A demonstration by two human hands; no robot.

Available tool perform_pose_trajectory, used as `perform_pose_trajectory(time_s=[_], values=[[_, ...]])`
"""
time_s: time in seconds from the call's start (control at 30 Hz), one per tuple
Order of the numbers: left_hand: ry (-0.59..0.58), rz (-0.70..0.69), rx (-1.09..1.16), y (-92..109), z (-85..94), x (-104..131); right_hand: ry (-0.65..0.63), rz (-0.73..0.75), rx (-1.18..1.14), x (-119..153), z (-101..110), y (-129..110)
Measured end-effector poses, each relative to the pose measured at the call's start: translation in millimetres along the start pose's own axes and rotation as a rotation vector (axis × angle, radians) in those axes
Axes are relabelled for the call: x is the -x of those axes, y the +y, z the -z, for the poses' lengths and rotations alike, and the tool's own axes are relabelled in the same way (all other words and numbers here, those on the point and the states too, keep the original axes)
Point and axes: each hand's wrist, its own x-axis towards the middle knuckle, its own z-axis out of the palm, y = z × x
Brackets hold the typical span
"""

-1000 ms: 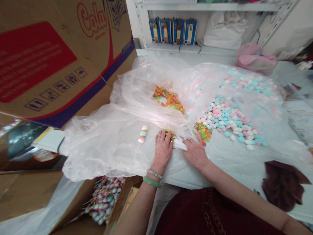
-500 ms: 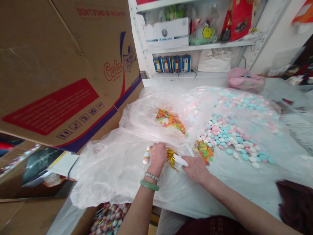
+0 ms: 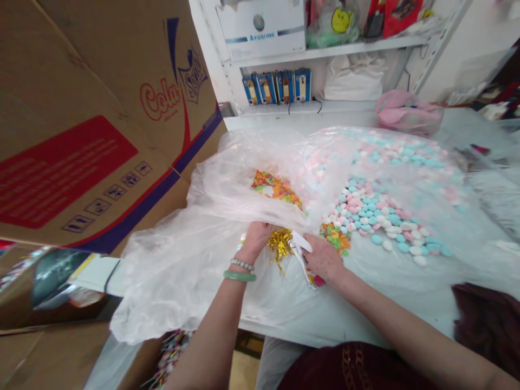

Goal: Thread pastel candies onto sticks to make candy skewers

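Note:
My left hand [image 3: 259,236], wearing a beaded bracelet and a green bangle, is closed at the edge of the clear plastic sheet [image 3: 195,260]. Its fingertips are hidden, so what they hold does not show. A bunch of gold twist ties [image 3: 280,244] lies just right of it. My right hand [image 3: 323,257] grips a flat white packet [image 3: 301,244] with a colourful lower end, tilted beside the ties. Behind that hand are orange and green ring-shaped candies [image 3: 337,238]. Pink, blue and white oval candies [image 3: 374,214] spread farther right.
A large cardboard carton [image 3: 93,108] stands at the left. Shelves at the back hold a white box [image 3: 262,30] and several blue packs [image 3: 278,88]. A pink bag [image 3: 408,111] sits at the table's rear, and dark cloth [image 3: 485,325] lies at the right.
My left hand has moved slightly up and left, off the stack of round candies beside it. The white packet now shows its colourful lower end below my right hand. The view has tilted down.

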Motion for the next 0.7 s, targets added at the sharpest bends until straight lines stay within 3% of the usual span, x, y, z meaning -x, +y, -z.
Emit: perform_pose_trajectory(time_s=[0.17, 0.33, 0.53, 0.7], values=[[0.073, -0.023, -0.121, -11, -10.5, 65, -0.028, -0.039, -0.044, 9, 6, -15], [0.172, -0.073, -0.255, -30, -37.5, 121, -0.070, 0.118, -0.115, 0, 3, -42], [0.125, -0.058, -0.467, -44, -33.5, 145, 0.073, -0.165, -0.048, -46, 3, -31], [0.122, -0.036, -0.411, -43, -30.1, 151, 0.122, -0.159, -0.017, -47, 1, -27]])
